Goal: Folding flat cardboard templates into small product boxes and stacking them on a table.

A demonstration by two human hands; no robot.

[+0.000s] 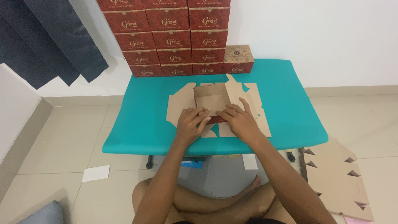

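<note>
While both hands press down at the near edge of a half-folded cardboard box blank [217,103], the blank lies flat on the teal table [286,108], its middle panels raised into an open-topped box shape just beyond the fingertips; the left hand [190,124] rests with fingers curled on the blank's near flap, thumb and fingers pinching the cardboard edge loosely rather than closing in a fist; the right hand [240,120] lies spread and flat on the blank, fingers extended toward the raised walls, pressing rather than gripping; between the two hands a strip of the blank's red printed side [216,120] shows; behind the blank, at the far edge of the table, stands a stack of red boxes [178,37] against the white wall, with one brown patterned box [238,54] on top at its right end; on the floor to the right lies a pile of flat cardboard blanks [336,178].
</note>
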